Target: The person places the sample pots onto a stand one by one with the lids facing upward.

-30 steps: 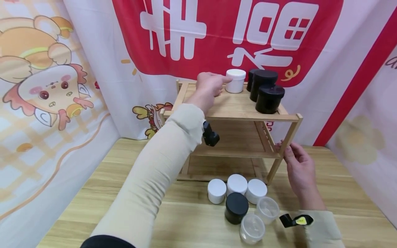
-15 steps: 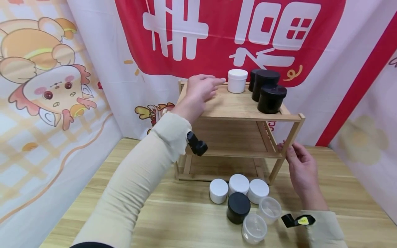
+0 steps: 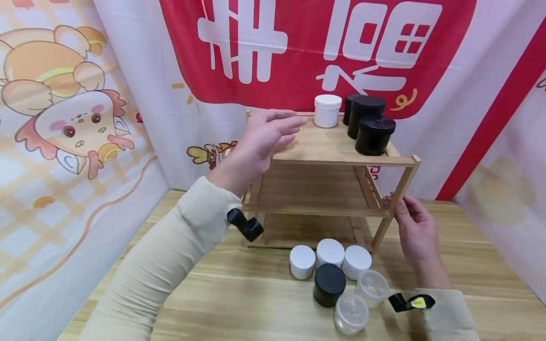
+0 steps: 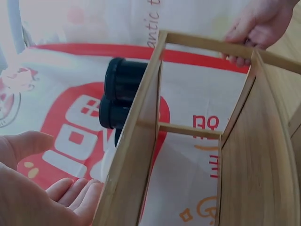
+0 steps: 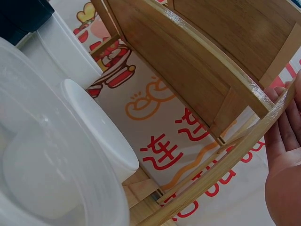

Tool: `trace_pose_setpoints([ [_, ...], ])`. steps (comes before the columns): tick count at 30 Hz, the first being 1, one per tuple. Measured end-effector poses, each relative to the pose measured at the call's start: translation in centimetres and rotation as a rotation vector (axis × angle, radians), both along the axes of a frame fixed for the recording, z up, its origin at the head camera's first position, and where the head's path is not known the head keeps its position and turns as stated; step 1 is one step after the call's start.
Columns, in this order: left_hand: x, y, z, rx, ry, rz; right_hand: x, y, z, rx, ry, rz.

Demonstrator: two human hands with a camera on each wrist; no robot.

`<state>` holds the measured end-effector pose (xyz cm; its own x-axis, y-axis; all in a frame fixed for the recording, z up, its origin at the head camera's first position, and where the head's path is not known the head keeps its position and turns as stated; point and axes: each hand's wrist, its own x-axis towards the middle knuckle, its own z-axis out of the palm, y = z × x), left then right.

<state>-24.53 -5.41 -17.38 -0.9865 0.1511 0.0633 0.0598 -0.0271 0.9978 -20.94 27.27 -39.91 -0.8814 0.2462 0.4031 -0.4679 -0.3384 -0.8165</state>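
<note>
My left hand (image 3: 266, 137) hovers over the left part of the wooden shelf's (image 3: 332, 161) top board, fingers extended and holding nothing. In the left wrist view its thumb stands apart from the fingers. A white lidded jar (image 3: 327, 111) stands at the back of that board, a short way right of my fingertips. To its right are several black lidded jars (image 3: 375, 135) in a row from back to front. With my right hand (image 3: 415, 227) I grip the shelf's right front post at mid height, fingers bent behind it, as the left wrist view (image 4: 263, 23) also shows.
On the table (image 3: 204, 293) before the shelf stand several white jars (image 3: 302, 262), a black jar (image 3: 329, 285) and two clear jars (image 3: 351, 313). The shelf has two lower boards. A printed cloth (image 3: 141, 142) hangs close behind and beside it.
My left hand has drawn away from the white jar, moving left and toward me while its fingers straightened. My right hand keeps its hold on the post.
</note>
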Motion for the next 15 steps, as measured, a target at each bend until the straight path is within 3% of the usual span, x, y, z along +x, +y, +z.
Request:
trace_pose_setpoints([
  [6, 1.9, -1.2, -0.6, -0.013, 0.014, -0.059, -0.1, -0.1, -0.1, 0.001, 0.006, -0.001],
  [15, 3.9, -2.9, -2.3, 0.01, 0.049, -0.17, 0.0, -0.2, 0.0, -0.002, -0.007, -0.017],
])
